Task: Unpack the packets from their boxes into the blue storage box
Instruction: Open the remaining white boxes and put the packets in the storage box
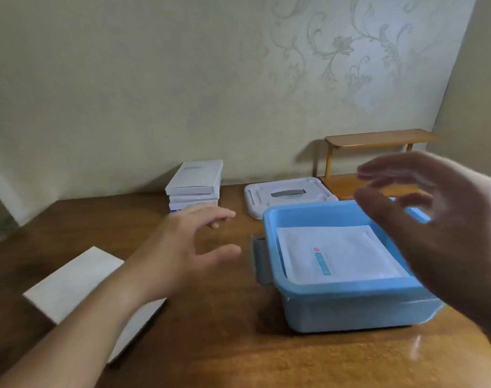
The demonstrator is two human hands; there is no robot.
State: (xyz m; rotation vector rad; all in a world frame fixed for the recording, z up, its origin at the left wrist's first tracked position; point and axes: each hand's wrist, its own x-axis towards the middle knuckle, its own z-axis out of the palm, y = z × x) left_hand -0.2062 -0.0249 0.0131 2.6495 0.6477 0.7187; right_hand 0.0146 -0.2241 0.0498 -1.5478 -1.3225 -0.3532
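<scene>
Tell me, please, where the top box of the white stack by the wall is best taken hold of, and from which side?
Grip the top box by its two long side edges, coming from above and in front with the left hand, which is open and nearest. It lies flat and slightly askew on the stack, so its edges overhang a little and seem free.

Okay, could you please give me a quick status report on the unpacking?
Left hand and right hand open, holding nothing. White packet lies in blue storage box. Stack of boxes waits by the wall. Nothing in the way.
</scene>
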